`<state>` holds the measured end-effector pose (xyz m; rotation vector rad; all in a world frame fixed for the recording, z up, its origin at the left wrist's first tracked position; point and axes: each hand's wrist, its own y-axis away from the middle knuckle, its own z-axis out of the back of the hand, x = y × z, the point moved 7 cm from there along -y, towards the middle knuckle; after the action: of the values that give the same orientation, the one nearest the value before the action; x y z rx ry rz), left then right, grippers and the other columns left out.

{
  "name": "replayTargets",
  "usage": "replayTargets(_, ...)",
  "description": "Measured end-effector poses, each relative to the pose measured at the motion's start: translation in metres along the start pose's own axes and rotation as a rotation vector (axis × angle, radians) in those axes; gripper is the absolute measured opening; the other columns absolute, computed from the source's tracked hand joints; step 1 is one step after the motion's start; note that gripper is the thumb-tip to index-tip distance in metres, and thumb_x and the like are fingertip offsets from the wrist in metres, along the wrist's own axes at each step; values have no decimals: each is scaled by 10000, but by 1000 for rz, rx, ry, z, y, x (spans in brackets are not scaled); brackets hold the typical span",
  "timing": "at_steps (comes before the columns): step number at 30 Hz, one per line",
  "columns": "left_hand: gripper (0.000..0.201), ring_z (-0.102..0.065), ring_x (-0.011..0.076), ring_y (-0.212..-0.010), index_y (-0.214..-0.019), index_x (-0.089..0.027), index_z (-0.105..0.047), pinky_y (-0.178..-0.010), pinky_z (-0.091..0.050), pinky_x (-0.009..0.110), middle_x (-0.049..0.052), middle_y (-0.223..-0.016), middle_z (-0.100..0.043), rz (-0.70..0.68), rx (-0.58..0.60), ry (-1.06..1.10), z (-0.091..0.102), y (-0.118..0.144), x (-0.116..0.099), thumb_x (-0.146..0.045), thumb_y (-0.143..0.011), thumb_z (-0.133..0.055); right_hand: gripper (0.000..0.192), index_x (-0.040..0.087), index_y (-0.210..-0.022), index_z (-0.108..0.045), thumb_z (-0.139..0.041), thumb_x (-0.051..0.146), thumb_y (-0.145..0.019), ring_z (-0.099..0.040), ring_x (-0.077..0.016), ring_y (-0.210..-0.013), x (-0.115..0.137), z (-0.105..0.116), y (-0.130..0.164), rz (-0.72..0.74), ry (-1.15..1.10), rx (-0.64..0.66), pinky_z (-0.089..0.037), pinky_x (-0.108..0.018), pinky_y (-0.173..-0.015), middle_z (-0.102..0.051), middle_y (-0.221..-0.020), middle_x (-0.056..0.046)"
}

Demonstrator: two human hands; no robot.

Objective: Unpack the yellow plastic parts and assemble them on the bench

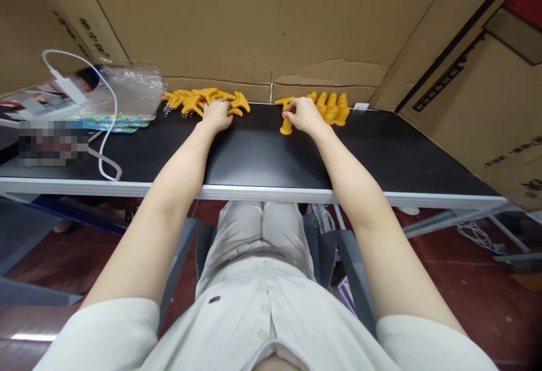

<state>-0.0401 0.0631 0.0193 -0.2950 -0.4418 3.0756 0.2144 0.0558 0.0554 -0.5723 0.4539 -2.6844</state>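
A pile of yellow T-handled corkscrews lies at the back of the black table, with silvery metal coils showing at its left side. My left hand reaches into the right part of this pile, its fingers curled around a yellow handle; the fingertips are partly hidden. To the right, my right hand pinches an upright yellow T-handled corkscrew whose flared round base is at the tabletop. Just beyond that hand stand several yellow bottle-shaped pieces in close rows, partly covered by it.
Cardboard panels wall the back and both sides. On the left lie clear plastic bags, colourful packets and a white cable. A metal rail edges the black table in front of my lap.
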Motion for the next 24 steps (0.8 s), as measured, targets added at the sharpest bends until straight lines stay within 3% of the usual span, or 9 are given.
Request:
replayTargets(4,501,-555,444,-1553,-1480,-187,-729,-1298,-426,684,216,-1587,-665,10,34,10,-11,-3,1,-136,-990,-633,153,102,-1031,-861,-714,103,-984,-792,-388,-1188,-5,-5,-4,28,-17,-18,-600,-563,-1161,-830,-1096,-200)
replayTargets(9,585,-509,442,-1599,-1629,-71,-611,-1312,-437,659,286,-1656,-580,41,86,28,-14,-2,2,-209,-1061,-581,136,106,-1057,-857,-770,129,-955,-796,-365,-1140,-6,-9,-4,30,-22,10,-617,-536,-1130,-815,-1070,-180)
replayTargets(11,603,-500,440,-1606,-1646,-75,-590,-1314,-429,663,282,-1672,-567,59,95,45,-14,-1,2,-214,-1059,-587,144,106,-1067,-854,-797,131,-937,-796,-362,-1147,-5,-9,-4,23,-12,20,-621,-526,-1130,-814,-1076,-173)
replayTargets(16,533,-479,407,-1623,-1575,-141,-646,-1332,-419,596,223,-1656,-604,105,62,88,-17,-6,9,-264,-1057,-623,176,105,-1096,-851,-801,135,-929,-795,-358,-1179,-2,-9,-2,15,-7,36,-620,-519,-1140,-822,-1118,-168)
replayTargets(24,356,-438,399,-1629,-1389,-284,-721,-1370,-300,650,154,-1571,-676,168,13,206,-26,-17,25,-251,-1048,-623,190,95,-1113,-851,-779,134,-941,-785,-352,-1200,0,-8,0,3,-20,40,-609,-503,-1151,-830,-1149,-177)
